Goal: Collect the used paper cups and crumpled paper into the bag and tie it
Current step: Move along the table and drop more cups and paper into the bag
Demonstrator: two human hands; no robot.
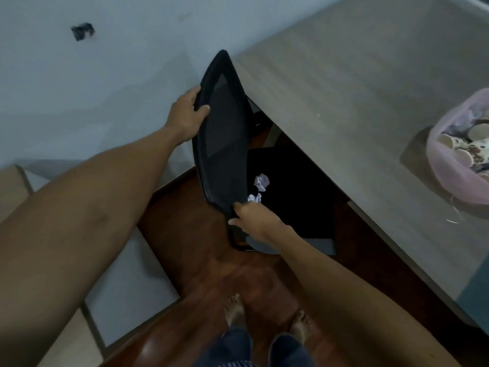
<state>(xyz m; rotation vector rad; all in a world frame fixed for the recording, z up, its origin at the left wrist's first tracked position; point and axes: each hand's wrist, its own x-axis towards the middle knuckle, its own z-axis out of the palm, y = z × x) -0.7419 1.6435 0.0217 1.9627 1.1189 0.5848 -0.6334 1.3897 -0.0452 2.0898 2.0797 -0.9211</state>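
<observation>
Meanwhile our left hand (pixel 188 114) and right hand (pixel 252 219) both grip the chair (pixel 222 144); crumpled paper (pixel 261 181) lies uncollected, pink bag (pixel 460 152) on the bench (pixel 344 102) edge holds cups, untied.

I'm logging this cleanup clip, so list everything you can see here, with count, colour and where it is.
chair back: one, black mesh, beside the table corner, held at both ends
crumpled paper: two pale lilac-white wads, on the dark chair seat below the table edge
bag: one, pink translucent, on the table at right, open, with paper cups inside
paper cups: several, white and patterned, in the bag
table: one, grey wood grain, upper right
floor: dark red-brown wood
left hand: grips the chair back's upper edge
right hand: fingers grip its lower edge
feet: two, bare, bottom centre
</observation>
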